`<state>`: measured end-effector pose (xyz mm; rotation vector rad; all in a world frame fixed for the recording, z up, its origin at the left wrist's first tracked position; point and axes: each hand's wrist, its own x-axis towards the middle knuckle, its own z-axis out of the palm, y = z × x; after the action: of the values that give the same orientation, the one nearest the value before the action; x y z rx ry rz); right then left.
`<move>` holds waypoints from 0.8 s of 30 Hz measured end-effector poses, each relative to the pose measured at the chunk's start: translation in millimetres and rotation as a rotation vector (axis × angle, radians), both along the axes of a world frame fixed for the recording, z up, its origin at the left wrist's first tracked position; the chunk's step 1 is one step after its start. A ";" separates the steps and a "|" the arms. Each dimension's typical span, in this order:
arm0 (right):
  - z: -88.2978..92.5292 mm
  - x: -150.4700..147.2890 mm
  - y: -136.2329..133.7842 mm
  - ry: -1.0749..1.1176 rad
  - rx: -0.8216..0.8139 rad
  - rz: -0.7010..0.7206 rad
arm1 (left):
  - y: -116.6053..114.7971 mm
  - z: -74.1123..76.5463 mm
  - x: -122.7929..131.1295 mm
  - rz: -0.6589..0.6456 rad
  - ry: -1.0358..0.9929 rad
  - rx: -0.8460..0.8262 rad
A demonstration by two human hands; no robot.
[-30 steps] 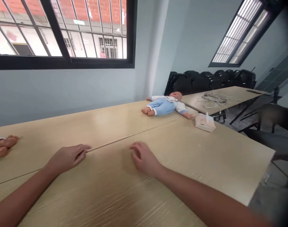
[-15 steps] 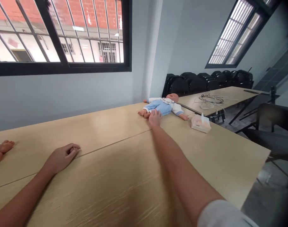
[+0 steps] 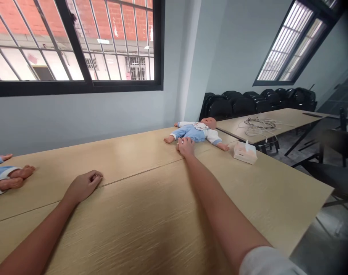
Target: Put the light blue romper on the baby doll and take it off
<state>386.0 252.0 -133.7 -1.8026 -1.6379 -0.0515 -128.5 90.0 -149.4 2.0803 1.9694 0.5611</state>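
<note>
A baby doll (image 3: 194, 131) in light blue trousers and a white top lies on its back on the wooden table (image 3: 151, 191), its head to the right. My right hand (image 3: 186, 147) is closed round the doll's near leg at the foot. The far foot lies free, apart from it. My left hand (image 3: 85, 185) rests on the table with its fingers curled; whether anything small is inside them is hidden. At the left edge the legs and one hand of a second doll (image 3: 8, 177) show.
A tissue box (image 3: 245, 152) stands to the right of the doll. Behind it, another table (image 3: 288, 114) bears tangled cables (image 3: 260, 126). Stacked black chairs (image 3: 219, 107) line the wall, and a dark chair (image 3: 331, 164) is at the right.
The first doll's legs have moved apart, with my right hand at the near one. The view has shifted a little left, showing more of the second doll.
</note>
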 end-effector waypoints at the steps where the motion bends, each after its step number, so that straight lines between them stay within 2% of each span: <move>1: -1.4 0.6 -1.9 0.000 0.016 0.036 | 0.0 -0.1 0.0 -0.007 -0.001 0.002; 7: -8.6 2.5 -26.9 0.042 0.070 0.278 | -0.6 -1.3 -0.3 -0.024 -0.003 0.020; 12: -9.0 -2.9 -65.0 0.116 0.064 0.422 | -3.6 -2.8 -0.6 0.018 0.014 0.040; 17: -3.8 -15.2 -122.2 0.223 0.060 0.558 | -18.2 1.9 5.1 0.021 0.023 0.099; 24: 9.0 -30.1 -215.5 0.353 0.017 0.797 | -56.0 7.7 22.1 -0.038 -0.030 0.198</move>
<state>355.9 36.5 -124.8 -0.9622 -1.9435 0.5698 -106.4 34.0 -141.7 2.2041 1.9233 0.8042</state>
